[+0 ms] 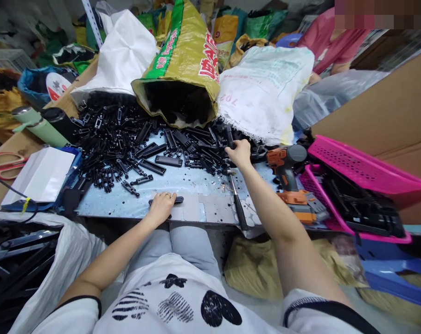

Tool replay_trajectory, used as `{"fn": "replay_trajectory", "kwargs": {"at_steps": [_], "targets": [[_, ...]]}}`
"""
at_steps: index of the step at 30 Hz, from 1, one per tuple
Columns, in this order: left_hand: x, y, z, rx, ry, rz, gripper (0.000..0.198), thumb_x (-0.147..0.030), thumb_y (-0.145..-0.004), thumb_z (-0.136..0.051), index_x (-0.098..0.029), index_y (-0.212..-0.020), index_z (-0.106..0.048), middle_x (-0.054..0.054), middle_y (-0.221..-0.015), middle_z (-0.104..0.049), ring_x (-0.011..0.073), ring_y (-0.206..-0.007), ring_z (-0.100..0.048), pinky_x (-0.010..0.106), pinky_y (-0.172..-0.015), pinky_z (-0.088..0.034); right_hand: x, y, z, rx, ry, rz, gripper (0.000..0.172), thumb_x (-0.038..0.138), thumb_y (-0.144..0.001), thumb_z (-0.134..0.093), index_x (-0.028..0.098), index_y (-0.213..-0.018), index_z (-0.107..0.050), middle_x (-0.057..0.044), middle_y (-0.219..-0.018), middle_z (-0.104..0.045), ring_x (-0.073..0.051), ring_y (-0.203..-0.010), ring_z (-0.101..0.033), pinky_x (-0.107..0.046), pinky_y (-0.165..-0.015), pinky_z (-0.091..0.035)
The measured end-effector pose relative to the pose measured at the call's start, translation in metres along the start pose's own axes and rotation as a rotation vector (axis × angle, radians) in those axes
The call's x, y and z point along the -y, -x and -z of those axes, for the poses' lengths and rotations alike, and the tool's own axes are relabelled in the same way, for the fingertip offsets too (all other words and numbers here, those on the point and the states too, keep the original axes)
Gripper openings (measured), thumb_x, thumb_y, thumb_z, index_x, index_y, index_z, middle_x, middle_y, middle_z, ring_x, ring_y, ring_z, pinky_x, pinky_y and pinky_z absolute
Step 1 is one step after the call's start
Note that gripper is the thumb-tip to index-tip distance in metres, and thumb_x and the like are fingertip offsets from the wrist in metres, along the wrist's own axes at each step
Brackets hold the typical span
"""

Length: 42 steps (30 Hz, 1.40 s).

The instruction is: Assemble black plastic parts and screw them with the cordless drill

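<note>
At the front edge of the table, my left hand (162, 207) is closed over a small elongated black part (179, 200), whose ends stick out on both sides of the fingers. Farther out, my right hand (240, 153) grips a black bar-shaped piece (229, 134) in front of the white sack; its lower end is hidden by the fingers. Just below that hand lies a hammer (235, 195) with a metal shaft and black grip. To the right, an orange and black cordless drill (283, 167) rests on the table.
A heap of black parts (109, 134) spreads across the back, below a yellow sack (182, 51) and a white sack (266, 88). Pink baskets (366, 167) stand right. Scissors (2, 165) and green bottles (40, 130) are left. Another person in a red top (330, 44) is behind.
</note>
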State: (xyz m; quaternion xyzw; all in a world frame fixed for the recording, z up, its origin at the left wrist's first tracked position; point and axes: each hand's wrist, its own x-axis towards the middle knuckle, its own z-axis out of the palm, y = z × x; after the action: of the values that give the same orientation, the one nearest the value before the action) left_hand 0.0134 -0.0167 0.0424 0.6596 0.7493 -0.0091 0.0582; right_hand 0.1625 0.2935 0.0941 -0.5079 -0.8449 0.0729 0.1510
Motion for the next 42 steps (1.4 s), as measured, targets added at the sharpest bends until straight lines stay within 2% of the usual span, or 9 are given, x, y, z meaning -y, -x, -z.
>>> {"fn": "replay_trajectory", "kwargs": {"at_steps": [2, 4, 6, 8, 13, 19, 30, 37, 42], "targets": [[0.001, -0.004, -0.002, -0.006, 0.073, -0.037, 0.036, -0.023, -0.092, -0.044, -0.016, -0.127, -0.048, 0.011, -0.105, -0.06, 0.0237, -0.098, -0.055, 0.035, -0.081, -0.041, 0.009, 0.042, 0.0, 0.073, -0.007, 0.191, 0.033, 0.025, -0.086, -0.052, 0.009, -0.114, -0.058, -0.016, -0.115, -0.057, -0.018, -0.097, -0.05, -0.027, -0.079, -0.037], [0.003, -0.008, -0.003, 0.0, 0.137, -0.094, 0.035, -0.03, -0.092, -0.046, -0.017, -0.125, -0.049, 0.011, -0.107, -0.059, 0.0239, -0.1, -0.054, 0.035, -0.084, -0.042, 0.018, 0.088, -0.003, 0.292, -0.01, 0.492, 0.03, 0.027, -0.086, -0.054, 0.018, -0.115, -0.056, -0.009, -0.106, -0.061, -0.017, -0.088, -0.055, -0.024, -0.073, -0.038], [0.005, -0.011, -0.003, 0.024, 0.171, -0.14, 0.031, -0.03, -0.093, -0.045, -0.017, -0.12, -0.051, 0.01, -0.105, -0.059, 0.0239, -0.1, -0.053, 0.035, -0.084, -0.042, 0.026, 0.131, -0.01, 0.501, 0.019, 0.78, 0.03, 0.036, -0.091, -0.049, 0.02, -0.115, -0.055, -0.007, -0.098, -0.063, -0.017, -0.08, -0.057, -0.024, -0.068, -0.037], [0.007, -0.014, -0.001, 0.041, 0.189, -0.169, 0.028, -0.028, -0.093, -0.043, -0.017, -0.117, -0.052, 0.009, -0.104, -0.059, 0.0241, -0.101, -0.053, 0.035, -0.085, -0.042, 0.031, 0.163, -0.019, 0.561, 0.084, 0.913, 0.033, 0.042, -0.095, -0.041, 0.017, -0.111, -0.056, -0.009, -0.096, -0.062, -0.018, -0.082, -0.058, -0.025, -0.068, -0.036], [0.005, -0.013, 0.005, 0.034, 0.234, -0.172, 0.035, -0.04, -0.092, -0.042, -0.018, -0.118, -0.05, 0.01, -0.112, -0.057, 0.0254, -0.106, -0.051, 0.038, -0.089, -0.04, 0.04, 0.185, -0.03, 0.56, 0.201, 0.835, 0.041, 0.049, -0.096, -0.033, 0.016, -0.1, -0.057, -0.009, -0.091, -0.063, -0.019, -0.077, -0.061, -0.026, -0.063, -0.034], [0.0, -0.008, 0.004, 0.014, 0.244, -0.157, 0.072, -0.077, -0.065, -0.056, -0.018, -0.108, -0.051, 0.01, -0.101, -0.06, 0.029, -0.098, -0.053, 0.042, -0.089, -0.037, 0.051, 0.187, -0.021, 0.634, 0.222, 0.798, 0.045, 0.055, -0.094, -0.03, 0.019, -0.102, -0.057, -0.007, -0.089, -0.066, -0.02, -0.073, -0.063, -0.026, -0.057, -0.031], [0.008, -0.005, 0.0, -0.026, 0.349, -0.144, 0.079, -0.076, -0.061, -0.061, -0.021, -0.115, -0.047, 0.01, -0.108, -0.059, 0.0305, -0.103, -0.055, 0.043, -0.089, -0.042, 0.061, 0.192, -0.001, 0.617, 0.27, 0.721, 0.048, 0.056, -0.095, -0.024, 0.02, -0.103, -0.055, -0.008, -0.092, -0.065, -0.02, -0.073, -0.063, -0.026, -0.056, -0.029], [0.011, -0.002, -0.006, -0.153, 0.377, -0.177, 0.055, -0.063, -0.077, -0.056, -0.018, -0.107, -0.05, 0.009, -0.099, -0.061, 0.0259, -0.092, -0.06, 0.037, -0.077, -0.048, 0.069, 0.191, 0.008, 0.468, 0.322, 0.784, 0.045, 0.047, -0.098, -0.02, 0.018, -0.104, -0.053, -0.011, -0.093, -0.061, -0.021, -0.08, -0.06, -0.029, -0.063, -0.029], [0.01, 0.0, -0.008, -0.183, 0.371, -0.187, 0.048, -0.06, -0.081, -0.053, -0.018, -0.103, -0.053, 0.009, -0.096, -0.061, 0.0242, -0.093, -0.06, 0.035, -0.079, -0.048, 0.071, 0.184, 0.007, 0.484, 0.282, 0.819, 0.045, 0.047, -0.098, -0.021, 0.017, -0.108, -0.052, -0.013, -0.094, -0.06, -0.02, -0.08, -0.056, -0.029, -0.067, -0.029]]}}
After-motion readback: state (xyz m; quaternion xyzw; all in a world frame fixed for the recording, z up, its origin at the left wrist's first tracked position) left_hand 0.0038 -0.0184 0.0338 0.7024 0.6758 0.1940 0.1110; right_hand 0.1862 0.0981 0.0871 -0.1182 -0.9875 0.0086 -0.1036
